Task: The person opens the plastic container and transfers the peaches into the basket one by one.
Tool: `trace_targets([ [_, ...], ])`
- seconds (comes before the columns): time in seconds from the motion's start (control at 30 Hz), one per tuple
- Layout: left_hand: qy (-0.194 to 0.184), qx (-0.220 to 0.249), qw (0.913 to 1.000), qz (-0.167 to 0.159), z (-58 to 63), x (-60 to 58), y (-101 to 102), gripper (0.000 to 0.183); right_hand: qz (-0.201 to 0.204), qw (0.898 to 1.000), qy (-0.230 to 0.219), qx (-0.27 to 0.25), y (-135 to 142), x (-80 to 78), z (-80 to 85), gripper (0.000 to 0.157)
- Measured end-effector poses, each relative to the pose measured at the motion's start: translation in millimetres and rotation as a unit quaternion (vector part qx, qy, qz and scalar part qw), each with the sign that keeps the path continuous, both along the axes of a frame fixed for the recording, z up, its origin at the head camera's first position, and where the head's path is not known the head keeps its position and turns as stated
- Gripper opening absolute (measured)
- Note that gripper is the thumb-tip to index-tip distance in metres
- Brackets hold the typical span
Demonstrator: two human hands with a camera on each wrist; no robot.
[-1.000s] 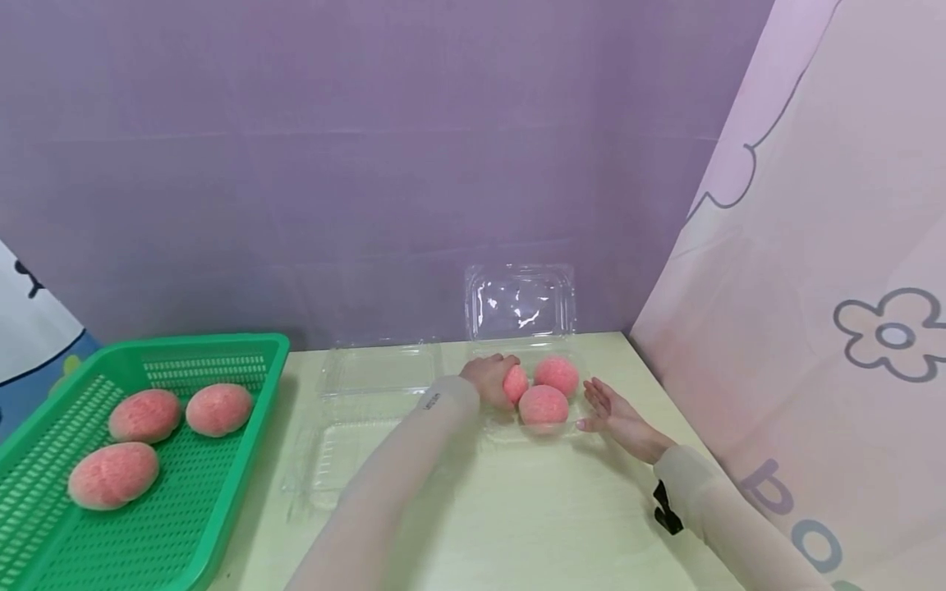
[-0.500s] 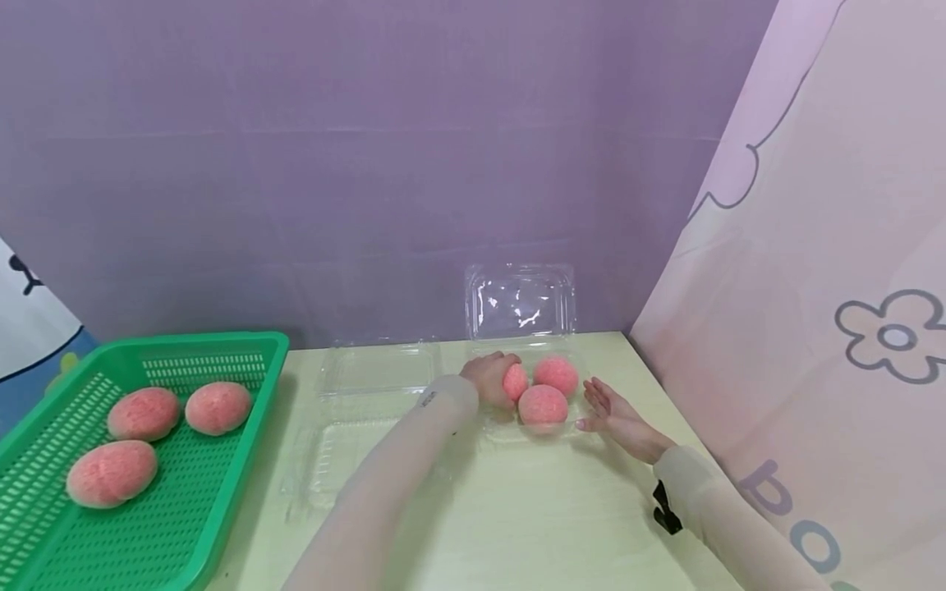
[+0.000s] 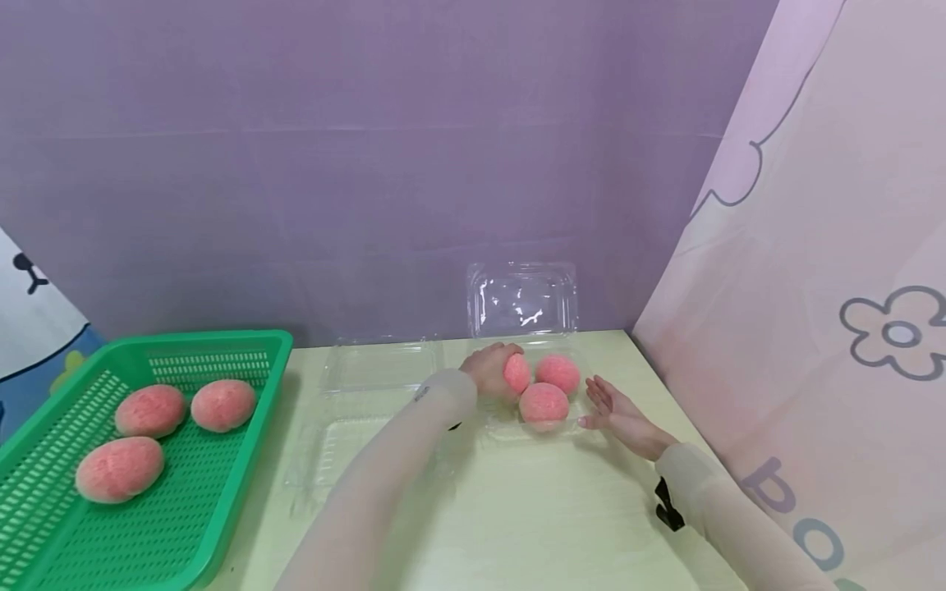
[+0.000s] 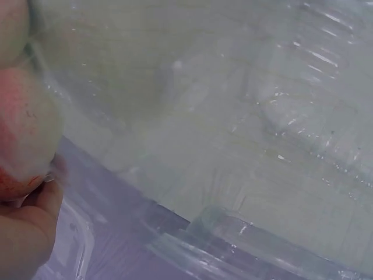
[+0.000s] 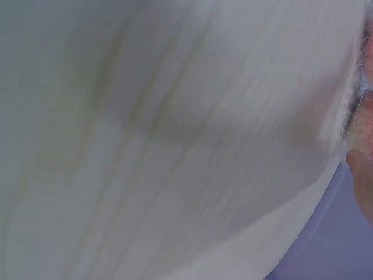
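In the head view, my left hand (image 3: 488,369) holds a fuzzy pink peach (image 3: 517,373) at the left side of a clear plastic clamshell box, whose raised lid (image 3: 522,300) leans toward the purple backdrop. Two more peaches, one at the back (image 3: 557,374) and one in front (image 3: 544,404), sit in the box beside it. My right hand (image 3: 624,420), fingers extended, stands at the box's right edge and holds nothing. The left wrist view shows fingers (image 4: 41,210) against the peach (image 4: 26,128). Only a fingertip of the right hand (image 5: 362,181) appears in the right wrist view, near a peach (image 5: 364,125).
On the left stands a green plastic basket (image 3: 244,460) with three peaches (image 3: 151,410) in it. Another open clear box (image 3: 355,443) lies under my left forearm on the pale table (image 3: 532,509). A purple backdrop (image 3: 369,164) and a pink printed sheet (image 3: 798,328) border the table.
The left hand and its peach have shifted slightly away from me, toward the back of the box. My right hand keeps its place beside the box.
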State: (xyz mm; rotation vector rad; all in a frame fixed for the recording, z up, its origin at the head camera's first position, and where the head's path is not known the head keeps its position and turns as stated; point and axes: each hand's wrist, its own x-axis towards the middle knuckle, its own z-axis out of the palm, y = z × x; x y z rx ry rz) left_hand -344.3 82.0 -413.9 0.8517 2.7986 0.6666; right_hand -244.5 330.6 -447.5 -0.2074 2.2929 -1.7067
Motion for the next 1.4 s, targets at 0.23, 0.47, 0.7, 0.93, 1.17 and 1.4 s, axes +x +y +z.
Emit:
trace_targets([
  [0.23, 0.003, 0.007, 0.9999, -0.007, 12.4, 5.1, -2, 0.084, 0.004, 1.000, 0.002, 0.003, 0, -0.9, 0.9, 0.093],
  [0.47, -0.020, 0.045, 0.9987, -0.009, 21.5, 12.5, -7, 0.082, 0.005, 1.000, 0.002, 0.007, 0, -1.5, 2.2, 0.093],
  [0.7, -0.028, 0.047, 0.9983, -0.018, 29.1, 22.1, -10, 0.081, 0.000, 1.000, -0.001, 0.002, 2, -1.6, 0.2, 0.094],
  [0.93, -0.030, 0.055, 0.9978, -0.022, 37.7, 32.5, -13, 0.080, -0.001, 1.000, -0.003, 0.000, 5, -0.7, -2.1, 0.093],
  [1.17, -0.015, 0.053, 0.9985, -0.006, 42.8, 39.9, -21, 0.073, -0.002, 1.000, -0.001, 0.003, 4, -1.0, -0.9, 0.092],
  [1.4, -0.009, 0.043, 0.9990, 0.011, 48.8, 47.6, -32, 0.078, 0.005, 1.000, 0.003, -0.001, 3, -0.1, 0.5, 0.093],
])
